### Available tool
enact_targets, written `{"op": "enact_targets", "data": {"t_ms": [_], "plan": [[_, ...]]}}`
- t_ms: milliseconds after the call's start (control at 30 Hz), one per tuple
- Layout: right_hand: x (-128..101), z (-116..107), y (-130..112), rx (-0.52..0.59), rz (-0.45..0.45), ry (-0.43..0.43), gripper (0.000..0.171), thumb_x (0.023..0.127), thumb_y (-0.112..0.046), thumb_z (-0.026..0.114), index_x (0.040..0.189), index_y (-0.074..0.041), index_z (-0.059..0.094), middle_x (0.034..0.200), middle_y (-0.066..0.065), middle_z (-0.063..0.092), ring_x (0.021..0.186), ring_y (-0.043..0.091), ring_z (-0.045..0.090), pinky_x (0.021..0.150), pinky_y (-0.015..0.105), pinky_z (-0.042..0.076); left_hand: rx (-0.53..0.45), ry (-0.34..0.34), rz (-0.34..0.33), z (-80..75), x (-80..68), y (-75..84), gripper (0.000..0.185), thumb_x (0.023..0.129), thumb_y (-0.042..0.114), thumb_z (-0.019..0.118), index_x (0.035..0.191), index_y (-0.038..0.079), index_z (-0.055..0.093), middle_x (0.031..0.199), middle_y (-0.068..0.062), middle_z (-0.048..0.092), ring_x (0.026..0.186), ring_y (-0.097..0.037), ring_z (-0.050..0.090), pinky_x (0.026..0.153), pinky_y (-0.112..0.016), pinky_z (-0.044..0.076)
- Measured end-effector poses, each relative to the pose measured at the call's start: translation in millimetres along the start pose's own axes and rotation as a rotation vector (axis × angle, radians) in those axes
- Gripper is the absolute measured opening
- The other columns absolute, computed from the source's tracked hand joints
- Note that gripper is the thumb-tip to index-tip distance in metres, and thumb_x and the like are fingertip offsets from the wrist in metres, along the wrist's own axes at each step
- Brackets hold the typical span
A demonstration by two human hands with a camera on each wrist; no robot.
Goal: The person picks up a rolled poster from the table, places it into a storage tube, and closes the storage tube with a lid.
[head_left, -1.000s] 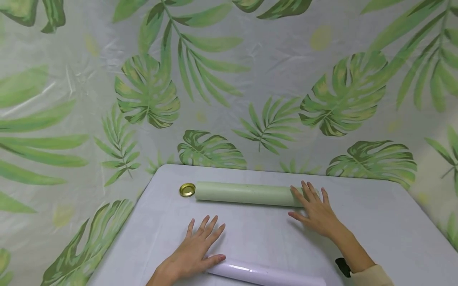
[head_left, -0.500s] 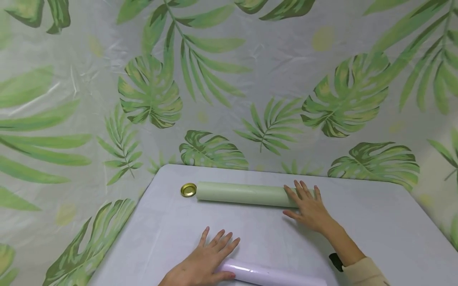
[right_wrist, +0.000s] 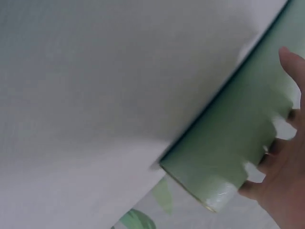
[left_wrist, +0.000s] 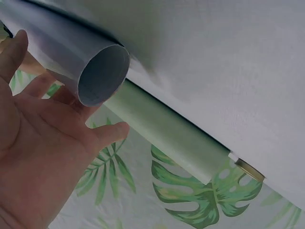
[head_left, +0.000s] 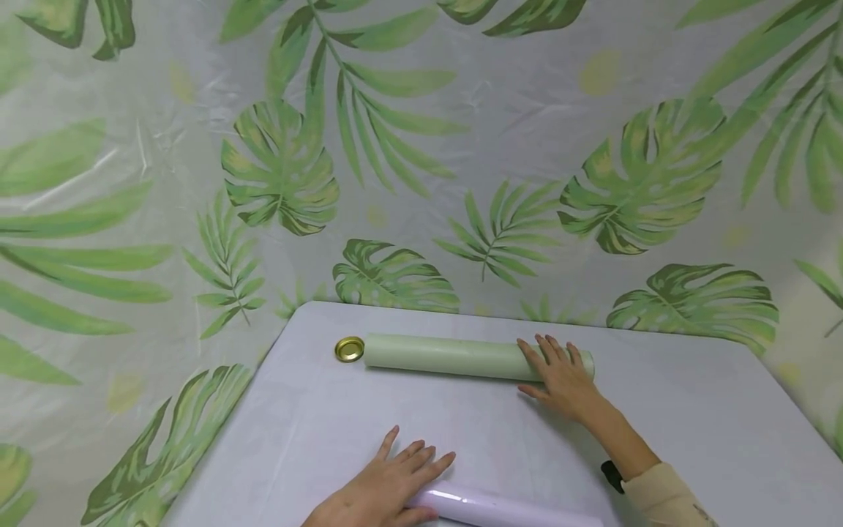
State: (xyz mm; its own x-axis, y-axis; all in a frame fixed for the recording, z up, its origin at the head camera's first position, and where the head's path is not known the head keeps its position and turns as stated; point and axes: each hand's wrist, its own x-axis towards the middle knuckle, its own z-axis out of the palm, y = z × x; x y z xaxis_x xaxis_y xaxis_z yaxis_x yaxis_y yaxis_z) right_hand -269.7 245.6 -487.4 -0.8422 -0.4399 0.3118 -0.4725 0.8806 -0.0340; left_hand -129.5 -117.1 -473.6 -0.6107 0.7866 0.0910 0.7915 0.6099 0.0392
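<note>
A pale green roll [head_left: 454, 356] lies across the far part of the grey table [head_left: 691, 417]. My right hand [head_left: 560, 377] lies on its right end with straight fingers; the right wrist view shows the fingers [right_wrist: 286, 143] pressed on the green roll [right_wrist: 228, 143]. A lilac roll [head_left: 500, 510] lies at the near edge. My left hand [head_left: 388, 487] rests flat on the table at the lilac roll's left end, thumb against it. In the left wrist view the lilac roll's open end [left_wrist: 102, 74] sits by my palm [left_wrist: 43, 157], with the green roll [left_wrist: 167, 136] behind.
A round gold lid [head_left: 349, 349] lies just off the green roll's left end, also seen as the gold lid [left_wrist: 250, 169] in the left wrist view. A leaf-print sheet [head_left: 395, 146] hangs behind and around the table.
The right hand has slid left and back along the green roll's right end. The left hand has moved right and nearer along the lilac roll.
</note>
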Motion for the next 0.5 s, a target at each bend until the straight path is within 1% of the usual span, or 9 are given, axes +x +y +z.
{"op": "enact_targets", "data": {"t_ms": [133, 233, 333, 400, 500], "plan": [[2.8, 6.5, 6.2, -0.027, -0.038, 0.069, 0.080, 0.089, -0.041, 0.080, 0.154, -0.013, 0.044, 0.139, 0.027, 0.056, 0.127, 0.047, 0.056, 0.106, 0.071, 0.040, 0.029, 0.013, 0.045, 4.0, 2.2, 0.7, 0.060, 0.107, 0.055, 0.045, 0.158, 0.025, 0.043, 0.142, -0.001, 0.063, 0.134, -0.023, 0.060, 0.107, -0.065, 0.043], [6.4, 12.1, 8.2, -0.029, -0.041, 0.099, 0.077, 0.088, -0.041, 0.081, 0.151, -0.012, 0.047, 0.132, 0.026, 0.059, 0.120, 0.047, 0.059, 0.102, 0.071, 0.042, 0.038, 0.046, 0.077, 7.2, 2.9, 1.1, 0.053, 0.108, 0.051, 0.046, 0.156, 0.028, 0.047, 0.136, -0.001, 0.065, 0.130, -0.022, 0.062, 0.104, -0.066, 0.045], [10.4, 15.6, 8.0, -0.040, -0.027, 0.113, 0.075, 0.088, -0.043, 0.080, 0.148, -0.012, 0.050, 0.128, 0.026, 0.060, 0.117, 0.048, 0.060, 0.100, 0.072, 0.043, 0.054, 0.085, 0.097, 10.4, 3.5, 1.4, 0.051, 0.107, 0.050, 0.048, 0.153, 0.028, 0.051, 0.132, -0.002, 0.067, 0.127, -0.021, 0.064, 0.102, -0.065, 0.047], [12.4, 16.1, 7.4, -0.043, -0.019, 0.115, 0.074, 0.087, -0.044, 0.080, 0.147, -0.011, 0.051, 0.126, 0.026, 0.061, 0.116, 0.048, 0.060, 0.099, 0.072, 0.044, 0.060, 0.078, 0.089, 10.8, 3.9, 2.5, 0.052, 0.106, 0.051, 0.050, 0.153, 0.029, 0.051, 0.133, -0.004, 0.067, 0.126, -0.022, 0.064, 0.103, -0.063, 0.048], [13.5, 14.9, 7.1, -0.049, -0.011, 0.112, 0.073, 0.087, -0.045, 0.080, 0.145, -0.011, 0.052, 0.124, 0.026, 0.061, 0.114, 0.048, 0.060, 0.097, 0.070, 0.045, 0.061, 0.032, 0.060, 9.8, 4.4, 5.4, 0.055, 0.103, 0.051, 0.054, 0.154, 0.031, 0.048, 0.137, -0.005, 0.065, 0.127, -0.023, 0.063, 0.105, -0.058, 0.049]]}}
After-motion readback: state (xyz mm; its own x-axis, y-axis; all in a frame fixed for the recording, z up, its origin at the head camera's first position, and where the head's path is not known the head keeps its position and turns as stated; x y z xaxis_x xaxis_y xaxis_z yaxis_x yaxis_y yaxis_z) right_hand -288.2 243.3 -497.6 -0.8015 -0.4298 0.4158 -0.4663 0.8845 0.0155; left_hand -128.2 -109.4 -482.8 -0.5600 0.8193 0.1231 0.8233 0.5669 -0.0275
